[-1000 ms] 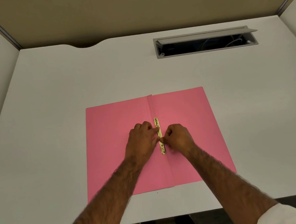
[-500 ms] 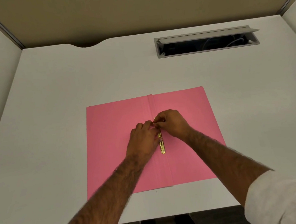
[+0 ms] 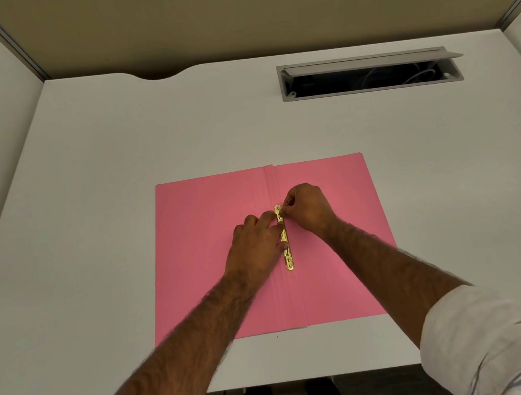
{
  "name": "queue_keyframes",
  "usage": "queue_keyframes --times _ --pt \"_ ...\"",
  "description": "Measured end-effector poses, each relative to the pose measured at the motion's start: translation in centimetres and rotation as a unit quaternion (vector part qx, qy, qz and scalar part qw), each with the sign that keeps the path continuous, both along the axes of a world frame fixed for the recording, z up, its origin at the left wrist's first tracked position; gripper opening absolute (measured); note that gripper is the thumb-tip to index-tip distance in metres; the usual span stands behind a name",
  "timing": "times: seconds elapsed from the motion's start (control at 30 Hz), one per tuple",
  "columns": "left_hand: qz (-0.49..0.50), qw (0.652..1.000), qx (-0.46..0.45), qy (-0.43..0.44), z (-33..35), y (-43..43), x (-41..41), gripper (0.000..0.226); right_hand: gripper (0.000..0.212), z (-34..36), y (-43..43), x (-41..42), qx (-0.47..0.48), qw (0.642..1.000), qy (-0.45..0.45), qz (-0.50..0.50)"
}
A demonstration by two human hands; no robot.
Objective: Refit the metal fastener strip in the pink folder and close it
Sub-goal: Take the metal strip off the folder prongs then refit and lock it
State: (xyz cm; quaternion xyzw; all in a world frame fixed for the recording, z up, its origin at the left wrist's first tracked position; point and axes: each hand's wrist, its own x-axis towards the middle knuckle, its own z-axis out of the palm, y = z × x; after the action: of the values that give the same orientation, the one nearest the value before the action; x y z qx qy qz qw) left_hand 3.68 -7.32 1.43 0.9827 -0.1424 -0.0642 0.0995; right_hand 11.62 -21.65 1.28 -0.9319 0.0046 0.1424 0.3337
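The pink folder (image 3: pixel 214 259) lies open and flat on the white desk (image 3: pixel 122 166), spine running away from me. A gold metal fastener strip (image 3: pixel 288 255) lies along the spine. My left hand (image 3: pixel 257 245) rests palm down on the left leaf, its fingertips pressing the strip's middle and upper part. My right hand (image 3: pixel 309 205) is over the right leaf, thumb and forefinger pinched at the strip's far end, where a thin metal prong shows between the fingertips.
A grey cable tray (image 3: pixel 286 83) with its lid raised is set into the desk at the back right. Partition walls stand behind and at both sides. The desk's front edge is just below the folder.
My right hand has moved from the strip's near middle up to its far end and now pinches there. My left hand has stayed on the strip, shifting slightly.
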Motion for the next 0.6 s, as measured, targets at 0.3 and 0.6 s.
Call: queue_keyframes --times 0.3,0.6 --pt "-0.023 0.999 0.021 -0.008 -0.4 0.1 0.3 0.038 0.007 0.6 1.0 0.7 -0.04 0.998 -0.02 0.042" --pt "-0.044 0.998 0.049 -0.018 -0.9 0.1 0.5 0.038 0.006 0.9 0.4 1.4 -0.027 0.995 -0.011 0.091"
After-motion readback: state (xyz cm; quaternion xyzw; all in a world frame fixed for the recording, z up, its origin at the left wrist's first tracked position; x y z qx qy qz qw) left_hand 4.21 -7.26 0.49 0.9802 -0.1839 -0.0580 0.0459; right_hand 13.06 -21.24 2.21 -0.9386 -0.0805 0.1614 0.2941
